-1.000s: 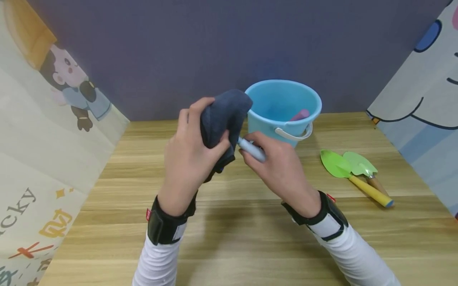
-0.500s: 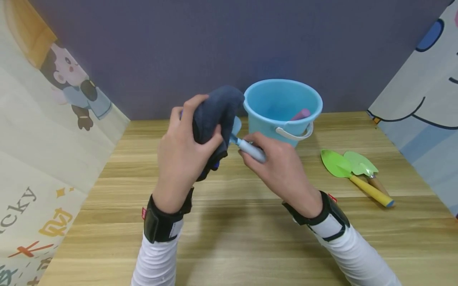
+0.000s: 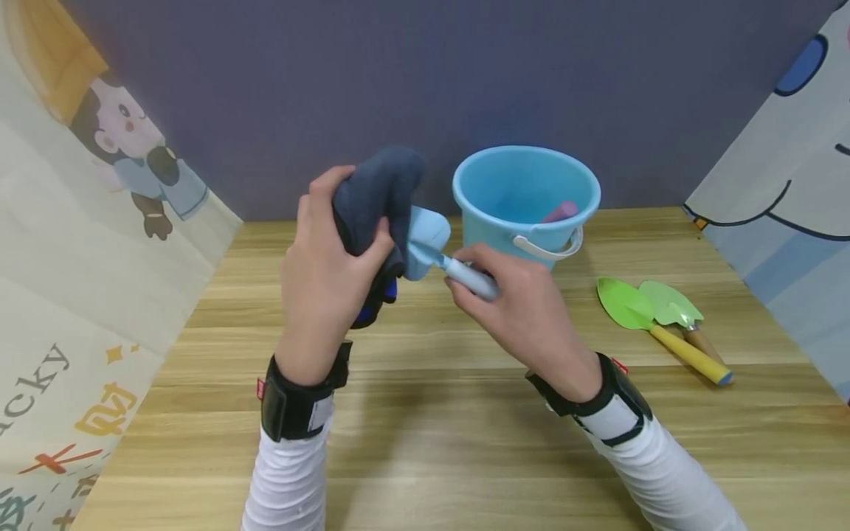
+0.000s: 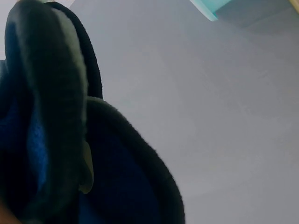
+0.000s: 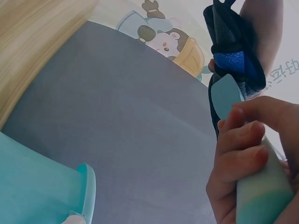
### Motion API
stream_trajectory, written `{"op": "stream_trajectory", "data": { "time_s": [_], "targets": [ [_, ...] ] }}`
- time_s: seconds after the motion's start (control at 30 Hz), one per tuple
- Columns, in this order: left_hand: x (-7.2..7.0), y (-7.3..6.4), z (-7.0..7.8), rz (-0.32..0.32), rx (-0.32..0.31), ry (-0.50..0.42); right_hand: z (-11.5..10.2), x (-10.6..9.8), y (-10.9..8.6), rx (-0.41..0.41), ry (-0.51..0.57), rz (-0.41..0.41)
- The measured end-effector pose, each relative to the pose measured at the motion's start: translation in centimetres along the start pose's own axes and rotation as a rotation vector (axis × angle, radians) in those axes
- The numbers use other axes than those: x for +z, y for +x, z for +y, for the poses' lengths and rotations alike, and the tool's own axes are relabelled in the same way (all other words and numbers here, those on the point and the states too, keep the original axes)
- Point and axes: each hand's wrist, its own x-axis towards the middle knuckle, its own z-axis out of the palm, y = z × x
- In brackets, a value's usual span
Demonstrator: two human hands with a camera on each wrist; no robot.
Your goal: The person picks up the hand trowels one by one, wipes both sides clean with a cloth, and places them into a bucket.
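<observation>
My left hand (image 3: pixel 321 269) grips a bunched dark blue cloth (image 3: pixel 375 195) with black edging and bright blue patches. Held by its handle in my right hand (image 3: pixel 527 313) is a small light blue trowel (image 3: pixel 428 232). The trowel's blade points left, its far end close to the cloth; whether they touch cannot be told. In the left wrist view, folds of the cloth (image 4: pixel 131 172) cover the left side and the hand is mostly hidden. The right wrist view shows fingers curled round the pale trowel handle (image 5: pixel 262 198), with the blade in front of the cloth (image 5: pixel 232 60).
Behind my right hand stands a light blue bucket (image 3: pixel 491 232) with a white handle (image 3: pixel 547 252) and a pinkish-purple object (image 3: pixel 561 212) inside. A green trowel with a yellow handle (image 3: pixel 690 355) overlaps a pale green wooden-handled trowel (image 3: pixel 671 302) on the wooden table (image 3: pixel 438 442).
My left hand has moved left and slightly up with the cloth, uncovering the trowel's blade. The right hand has stayed nearly in place.
</observation>
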Motion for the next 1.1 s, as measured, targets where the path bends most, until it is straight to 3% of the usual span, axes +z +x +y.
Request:
{"op": "stream_trajectory", "data": {
  "time_s": [0.73, 1.1],
  "targets": [
    [-0.7, 0.6, -0.9, 0.027, -0.104, -0.004, 0.4, -0.3, 0.0, 0.015, 0.050, -0.007],
    [-0.9, 0.7, -1.5, 0.067, -0.115, 0.018, 0.7, -0.7, 0.1, 0.040, 0.098, -0.013]
  ]
}}
